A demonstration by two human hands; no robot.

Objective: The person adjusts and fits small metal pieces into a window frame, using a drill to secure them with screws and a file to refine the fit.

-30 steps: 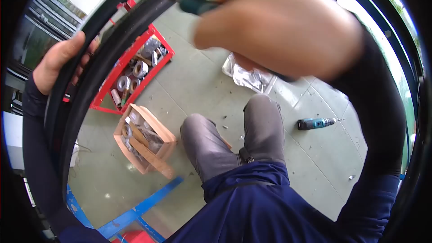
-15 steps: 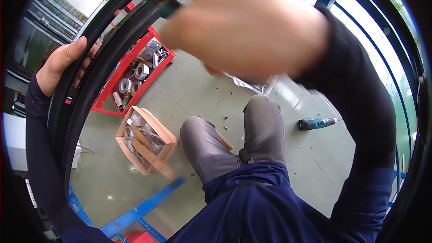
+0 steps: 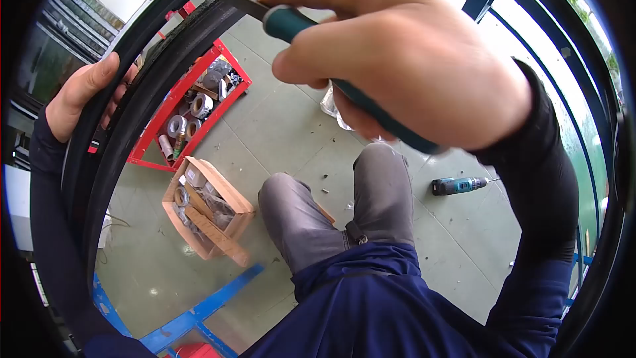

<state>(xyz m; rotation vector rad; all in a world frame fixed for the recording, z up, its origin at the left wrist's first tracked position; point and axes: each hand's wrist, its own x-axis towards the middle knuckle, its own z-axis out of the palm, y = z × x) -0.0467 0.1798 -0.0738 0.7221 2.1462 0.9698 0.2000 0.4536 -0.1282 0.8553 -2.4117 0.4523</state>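
Overhead, two hands work on one black frame [image 3: 142,86] that curves across the view; the right hand [image 3: 411,59] is clenched round a single teal-handled knife [image 3: 286,21], forefinger stretched along the top and the other fingers pressed together about the grip; the left hand [image 3: 79,96] has its fingers curled over the frame's outer edge, well apart from the right. The knife is held high, near the top of the view; its handle is smooth teal plastic, its end sticks out below the palm, and its flat grey metal blade meets the dark strip that lines the frame. Below, the person's two knees in grey trousers [image 3: 298,219] are bent over a pale grey floor [image 3: 278,126] scored with joint lines and dotted with small scraps. On that floor lie one red tray [image 3: 212,124] holding several rolls of tape, one open cardboard box [image 3: 225,192] just beside it, one teal cordless drill [image 3: 457,185] on its side to the right, one crumpled foil bag [image 3: 329,103] partly hidden behind the right hand, and blue metal bars [image 3: 199,308] near the bottom edge; tall glazing with dark bars runs along the right side.
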